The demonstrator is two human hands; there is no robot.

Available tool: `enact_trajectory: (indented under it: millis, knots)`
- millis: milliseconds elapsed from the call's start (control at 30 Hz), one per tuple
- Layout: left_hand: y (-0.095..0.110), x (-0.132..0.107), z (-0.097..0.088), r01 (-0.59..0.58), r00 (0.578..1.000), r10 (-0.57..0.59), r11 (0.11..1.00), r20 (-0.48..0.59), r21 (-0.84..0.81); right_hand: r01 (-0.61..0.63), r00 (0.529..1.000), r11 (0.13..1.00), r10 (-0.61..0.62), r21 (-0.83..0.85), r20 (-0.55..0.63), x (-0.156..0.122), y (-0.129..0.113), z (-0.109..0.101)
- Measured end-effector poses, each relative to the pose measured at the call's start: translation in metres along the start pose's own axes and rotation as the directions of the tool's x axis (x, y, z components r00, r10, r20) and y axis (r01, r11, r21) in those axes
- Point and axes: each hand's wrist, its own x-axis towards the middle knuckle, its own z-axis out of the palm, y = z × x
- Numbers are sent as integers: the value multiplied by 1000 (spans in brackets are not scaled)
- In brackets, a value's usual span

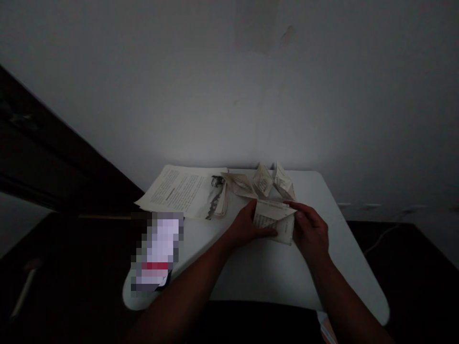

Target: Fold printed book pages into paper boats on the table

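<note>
Paper packet (pixel 274 229) held in both hands above a white table (pixel 268 282)

Thin and printed, the folded packet sits over the right half of the tabletop, its upper flap slanting to a point at the right. The left hand (pixel 247 228) grips it from the left, thumb laid across the front face, fingers mostly hidden behind. The right hand (pixel 313 231) closes on the right edge, its fingertips at the pointed corner of the flap.

Just beyond the hands, three folded paper shapes stand in a row toward the far edge: a left one (pixel 239 185), a middle one (pixel 263 180) and a right one (pixel 284 182), all bearing print. Left of them lies a stack of printed pages (pixel 175 191), with a grey picture along its right side. Nearer, on the left of the table, is a phone (pixel 159 251), its lit screen blurred out. Behind the table rises a pale wall (pixel 215 95), dimly lit. To the right, beyond the table, a thin pale cable (pixel 382 236) runs across the dark.
</note>
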Motion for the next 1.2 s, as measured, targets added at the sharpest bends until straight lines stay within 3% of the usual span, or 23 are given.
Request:
enact_trajectory:
  millis: [367,567,767,967,1200]
  knots:
    - [0,1,1,90,993,-93,995,-74,-32,-23,999,999,25,-43,26,1,-4,1]
    - [2,0,1,90,994,-91,996,-59,-19,-35,999,999,36,-38,21,1,-2,0]
    - [2,2,-4,29,987,-32,999,-159,-25,-73,996,997,72,3,58,1,1,2]
    - [1,3,-10,104,986,-92,991,-138,84,-91,992,996,93,-23,82,1,-5,5]
    - [8,-1,-14,-3,998,19,956,-55,294,-138,987,982,147,-131,64,-1,-5,5]
